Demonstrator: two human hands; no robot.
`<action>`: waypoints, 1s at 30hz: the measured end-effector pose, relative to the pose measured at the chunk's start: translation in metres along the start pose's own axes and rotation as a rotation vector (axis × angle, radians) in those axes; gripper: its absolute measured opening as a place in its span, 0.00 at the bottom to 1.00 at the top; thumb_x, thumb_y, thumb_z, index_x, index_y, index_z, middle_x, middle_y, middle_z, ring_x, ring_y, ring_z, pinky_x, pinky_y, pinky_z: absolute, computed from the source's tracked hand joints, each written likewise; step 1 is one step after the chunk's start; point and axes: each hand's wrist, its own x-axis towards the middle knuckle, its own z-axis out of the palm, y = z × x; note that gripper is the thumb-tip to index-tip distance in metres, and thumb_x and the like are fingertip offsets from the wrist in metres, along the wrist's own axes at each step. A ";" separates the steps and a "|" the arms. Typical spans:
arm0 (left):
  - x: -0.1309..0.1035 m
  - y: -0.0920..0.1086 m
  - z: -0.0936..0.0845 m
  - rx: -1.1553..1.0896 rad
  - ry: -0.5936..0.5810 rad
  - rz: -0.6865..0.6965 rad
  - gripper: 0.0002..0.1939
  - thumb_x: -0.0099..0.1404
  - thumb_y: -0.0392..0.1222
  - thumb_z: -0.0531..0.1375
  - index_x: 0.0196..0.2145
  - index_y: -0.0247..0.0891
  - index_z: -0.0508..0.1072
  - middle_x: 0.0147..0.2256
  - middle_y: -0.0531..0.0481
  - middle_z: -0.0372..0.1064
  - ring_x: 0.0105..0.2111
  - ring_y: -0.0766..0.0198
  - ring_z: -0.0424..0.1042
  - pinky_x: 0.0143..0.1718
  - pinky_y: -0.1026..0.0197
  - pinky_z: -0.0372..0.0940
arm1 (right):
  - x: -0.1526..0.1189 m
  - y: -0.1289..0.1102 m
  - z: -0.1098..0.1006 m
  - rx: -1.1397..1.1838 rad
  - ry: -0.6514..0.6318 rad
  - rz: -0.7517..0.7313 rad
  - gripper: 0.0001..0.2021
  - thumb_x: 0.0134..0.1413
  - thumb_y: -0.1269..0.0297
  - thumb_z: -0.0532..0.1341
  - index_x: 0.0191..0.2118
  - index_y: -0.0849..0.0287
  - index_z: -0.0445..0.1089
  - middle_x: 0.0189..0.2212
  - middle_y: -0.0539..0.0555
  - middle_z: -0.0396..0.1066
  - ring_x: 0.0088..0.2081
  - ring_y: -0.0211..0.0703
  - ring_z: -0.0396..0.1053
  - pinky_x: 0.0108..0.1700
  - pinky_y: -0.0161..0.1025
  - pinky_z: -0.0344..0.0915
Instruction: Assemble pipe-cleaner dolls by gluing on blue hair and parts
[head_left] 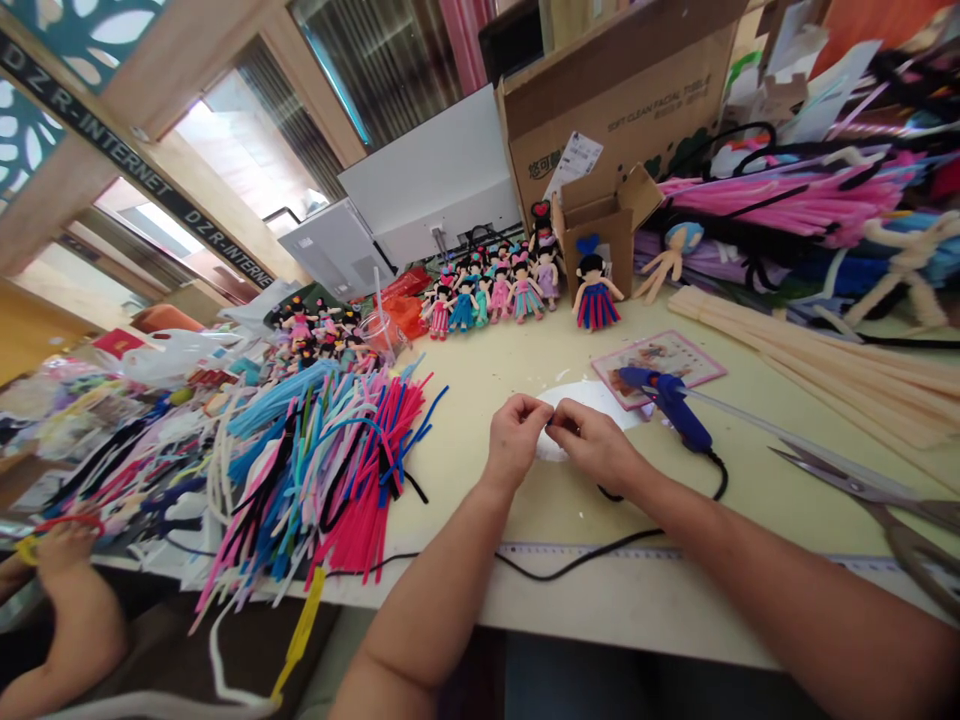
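Observation:
My left hand [515, 432] and my right hand [589, 437] meet over a white sheet [596, 397] on the table. The fingertips of both are pinched together round a small dark blue piece [550, 421], mostly hidden by the fingers, so its kind does not show. Just right of my right hand, a blue glue gun [679, 408] lies on its side, its nozzle end over a pink-edged picture card [686, 360]. Large scissors [862, 487] rest with blades apart at the far right.
A heap of coloured pipe cleaners [330, 460] covers the left. Several small dolls [495, 290] stand at the back beside cardboard boxes [600, 235]. Beige strips [825, 370] lie right. A black cord [555, 575] crosses the front edge. Another person's hand [69, 545] shows far left.

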 end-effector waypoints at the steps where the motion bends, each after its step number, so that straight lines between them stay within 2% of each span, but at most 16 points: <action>1: 0.001 0.000 -0.001 -0.016 -0.011 -0.022 0.08 0.54 0.43 0.62 0.26 0.35 0.71 0.24 0.55 0.66 0.28 0.70 0.63 0.34 0.64 0.59 | 0.000 0.000 -0.001 0.005 -0.007 -0.001 0.07 0.53 0.65 0.55 0.25 0.56 0.59 0.23 0.46 0.64 0.26 0.37 0.60 0.30 0.34 0.54; 5: 0.009 0.002 -0.016 0.019 -0.093 -0.109 0.13 0.57 0.48 0.59 0.34 0.35 0.76 0.28 0.51 0.70 0.28 0.69 0.64 0.32 0.64 0.60 | 0.001 0.002 -0.011 -0.141 -0.020 -0.077 0.04 0.54 0.67 0.55 0.30 0.57 0.65 0.26 0.48 0.66 0.29 0.38 0.62 0.32 0.35 0.56; 7: 0.012 0.003 -0.024 0.075 -0.123 -0.088 0.15 0.59 0.48 0.58 0.35 0.35 0.77 0.30 0.49 0.72 0.31 0.67 0.66 0.34 0.64 0.61 | 0.000 0.004 -0.014 -0.269 -0.017 -0.132 0.05 0.56 0.68 0.54 0.34 0.57 0.68 0.30 0.51 0.67 0.33 0.39 0.64 0.34 0.35 0.56; 10: 0.013 0.004 -0.030 0.192 -0.153 -0.022 0.12 0.56 0.47 0.61 0.31 0.35 0.77 0.30 0.49 0.73 0.32 0.66 0.67 0.35 0.63 0.61 | -0.001 0.004 -0.017 -0.423 -0.015 -0.194 0.08 0.59 0.69 0.54 0.37 0.57 0.71 0.33 0.54 0.67 0.38 0.42 0.64 0.37 0.36 0.56; 16: 0.007 0.009 -0.029 0.516 -0.228 0.124 0.03 0.54 0.39 0.62 0.27 0.39 0.77 0.28 0.53 0.70 0.31 0.67 0.66 0.35 0.63 0.59 | -0.001 0.002 -0.023 -0.661 0.012 -0.333 0.11 0.61 0.69 0.54 0.32 0.59 0.72 0.33 0.57 0.66 0.38 0.45 0.59 0.41 0.40 0.53; 22: 0.005 0.009 -0.026 0.757 -0.339 0.158 0.04 0.56 0.40 0.62 0.26 0.40 0.77 0.27 0.53 0.68 0.30 0.67 0.65 0.33 0.63 0.57 | -0.001 -0.003 -0.024 -0.755 0.002 -0.396 0.08 0.58 0.71 0.56 0.30 0.58 0.71 0.34 0.56 0.67 0.38 0.45 0.57 0.39 0.41 0.50; 26: 0.004 0.009 -0.024 0.762 -0.372 0.133 0.06 0.57 0.40 0.60 0.26 0.39 0.75 0.28 0.53 0.68 0.31 0.66 0.65 0.34 0.63 0.57 | -0.002 -0.005 -0.026 -0.780 0.025 -0.419 0.08 0.58 0.70 0.57 0.30 0.58 0.71 0.34 0.55 0.68 0.38 0.46 0.57 0.39 0.41 0.48; 30: 0.006 0.009 -0.024 0.612 -0.301 0.096 0.07 0.58 0.41 0.59 0.25 0.37 0.72 0.28 0.53 0.68 0.31 0.66 0.65 0.34 0.63 0.58 | -0.002 -0.007 -0.029 -0.779 0.082 -0.396 0.11 0.60 0.67 0.55 0.29 0.57 0.72 0.30 0.55 0.69 0.37 0.46 0.60 0.40 0.42 0.47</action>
